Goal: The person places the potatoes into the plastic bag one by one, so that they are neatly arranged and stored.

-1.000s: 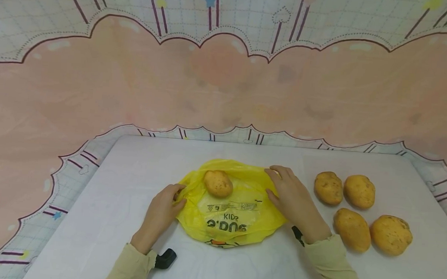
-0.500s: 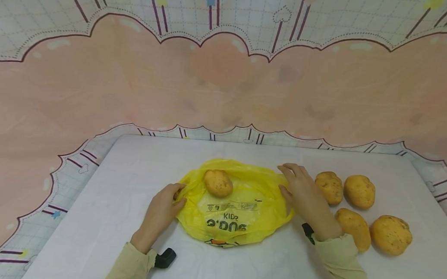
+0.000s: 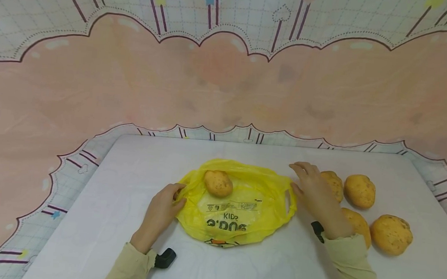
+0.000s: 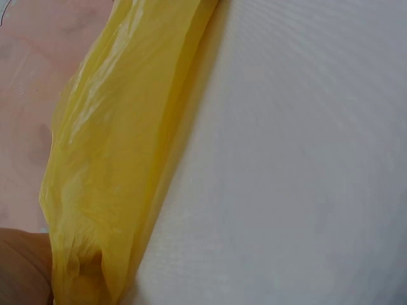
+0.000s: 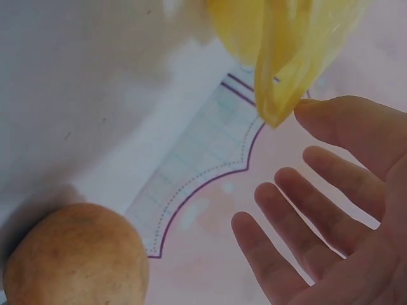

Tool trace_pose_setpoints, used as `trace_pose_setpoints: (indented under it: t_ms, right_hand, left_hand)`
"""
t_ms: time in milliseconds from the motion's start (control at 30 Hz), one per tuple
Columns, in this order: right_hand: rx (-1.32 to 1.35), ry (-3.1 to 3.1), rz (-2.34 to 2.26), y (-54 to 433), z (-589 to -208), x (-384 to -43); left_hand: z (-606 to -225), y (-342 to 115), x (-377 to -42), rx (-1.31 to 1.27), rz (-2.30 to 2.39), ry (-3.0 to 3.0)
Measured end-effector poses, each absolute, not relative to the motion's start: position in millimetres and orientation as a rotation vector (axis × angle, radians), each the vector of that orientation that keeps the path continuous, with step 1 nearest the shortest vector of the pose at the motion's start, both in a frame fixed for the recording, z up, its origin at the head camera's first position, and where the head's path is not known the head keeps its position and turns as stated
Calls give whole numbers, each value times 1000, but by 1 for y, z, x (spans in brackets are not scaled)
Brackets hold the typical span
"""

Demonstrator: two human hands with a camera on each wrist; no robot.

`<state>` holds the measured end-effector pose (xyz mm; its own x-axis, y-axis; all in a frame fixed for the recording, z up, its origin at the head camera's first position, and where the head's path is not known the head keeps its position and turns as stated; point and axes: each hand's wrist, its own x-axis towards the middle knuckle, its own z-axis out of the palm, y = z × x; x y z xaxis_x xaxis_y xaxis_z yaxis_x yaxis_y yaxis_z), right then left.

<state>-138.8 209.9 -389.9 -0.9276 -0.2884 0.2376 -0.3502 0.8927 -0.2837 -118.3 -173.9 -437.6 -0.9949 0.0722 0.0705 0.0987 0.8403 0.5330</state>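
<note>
A yellow plastic bag (image 3: 270,212) lies on the table with its mouth spread toward the far side. One potato (image 3: 218,183) rests at that mouth. My left hand (image 3: 158,215) grips the bag's left edge between thumb and fingers; in the left wrist view the yellow film (image 4: 127,146) bunches beside it. Off the bag's right side, my right hand (image 3: 314,195) holds nothing. Its fingers are spread in the right wrist view, the thumb tip right at the bag's handle (image 5: 276,95). Several potatoes (image 3: 360,191) lie to the right, two partly hidden behind my right hand and forearm.
A white table (image 3: 85,216) carries everything, backed by a patterned cloth (image 3: 227,83) with pink cloud shapes. Close by my right hand, a potato (image 5: 79,260) shows at the lower left of the right wrist view. Each wrist wears a black device (image 3: 165,258).
My right hand has moved right, away from the bag and over toward the potatoes, drawing out and leaving the bag's handle loop. My left hand has stayed on the bag.
</note>
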Motion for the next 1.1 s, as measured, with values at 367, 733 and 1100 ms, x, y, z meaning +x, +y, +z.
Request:
trace_pose_setpoints:
  t_ms: [367,733,1100]
  right_hand:
    - [441,-2858,475,221,-393,-140]
    - [336,-2965,453,231,-395,-143]
    - [311,-2985,508,242,-395,-144]
  left_hand:
    - [-435,-173,-118,-126,-867,-2988]
    - [-437,-174,-118,-125,-856,-2986]
    - [-436,-173,-118,-123,-853,-2982]
